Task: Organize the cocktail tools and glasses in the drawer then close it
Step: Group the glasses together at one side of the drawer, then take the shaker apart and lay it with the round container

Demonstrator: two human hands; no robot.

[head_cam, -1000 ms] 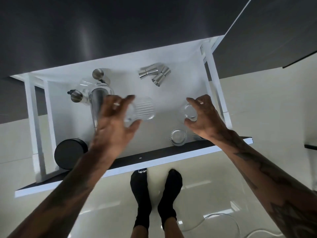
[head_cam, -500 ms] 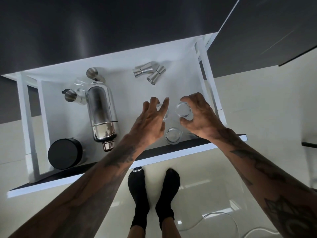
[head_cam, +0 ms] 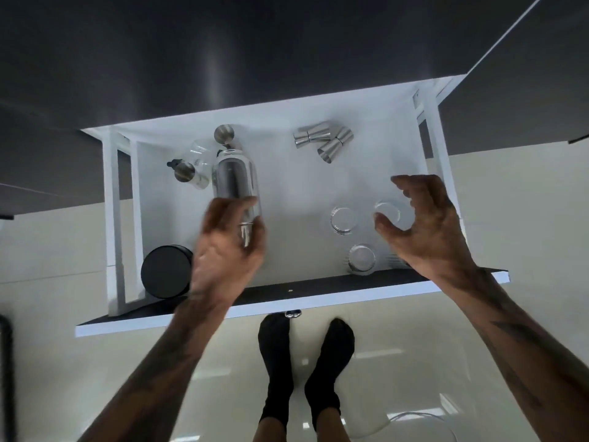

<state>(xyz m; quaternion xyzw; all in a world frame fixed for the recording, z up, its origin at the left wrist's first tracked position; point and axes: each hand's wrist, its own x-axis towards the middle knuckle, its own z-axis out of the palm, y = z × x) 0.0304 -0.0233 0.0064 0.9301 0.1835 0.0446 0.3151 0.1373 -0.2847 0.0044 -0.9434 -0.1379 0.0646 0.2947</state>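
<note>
The white drawer [head_cam: 438,145] stands pulled out below me. A steel cocktail shaker [head_cam: 235,178] lies in its left half. My left hand [head_cam: 224,250] hovers over the shaker's cap end, fingers spread and curling, blurred by motion. Three clear glasses stand upright at the front right: one [head_cam: 343,220], one [head_cam: 386,212] and one [head_cam: 361,259]. My right hand [head_cam: 427,224] is open just beside the middle glass, fingers apart and off it. Two steel jiggers [head_cam: 325,142] lie crossed at the back.
A black round container [head_cam: 166,271] sits in the front left corner. Small steel pieces [head_cam: 185,172] and a clear glass item [head_cam: 201,151] lie at the back left. A dark countertop overhangs the back. My feet in black socks [head_cam: 306,368] stand on the glossy floor.
My left hand set a glass down among the others and swung left to the shaker's cap end. My right hand opened and let go of its glass.
</note>
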